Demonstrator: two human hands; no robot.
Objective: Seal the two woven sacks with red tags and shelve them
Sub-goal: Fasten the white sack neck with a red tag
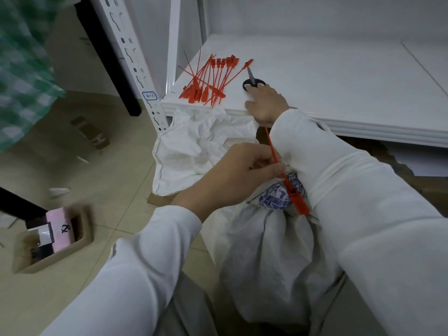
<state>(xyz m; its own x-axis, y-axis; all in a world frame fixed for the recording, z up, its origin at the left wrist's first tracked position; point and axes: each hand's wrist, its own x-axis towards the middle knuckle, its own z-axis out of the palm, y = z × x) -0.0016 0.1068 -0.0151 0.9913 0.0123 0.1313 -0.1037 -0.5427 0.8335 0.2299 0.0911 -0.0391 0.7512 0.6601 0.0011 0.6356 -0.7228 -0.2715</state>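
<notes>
Blocking much of the view, the right sleeve (351,180) is crossing over the gathered sack (269,251) and covering the right side of its tied neck, so how far the red tag (294,197) is wrapping around is hard to make out. The left hand (232,175) is pinching the tag's thin strap just above the bunched neck, fingers closed on it, with the flat head of the tag hanging just beside the blue-printed cloth. The right hand (266,103) is reaching up onto the white shelf (327,76), fingertips touching the black handles of the scissors (253,81); whether it is actually gripping them cannot be told. The two hands are well apart. A second sack (194,151) is lying open and crumpled on the floor between the shelf edge and the left hand. A loose pile of spare red tags (211,78) is sitting on the shelf just left of the scissors. The left edge is blurring badly.
</notes>
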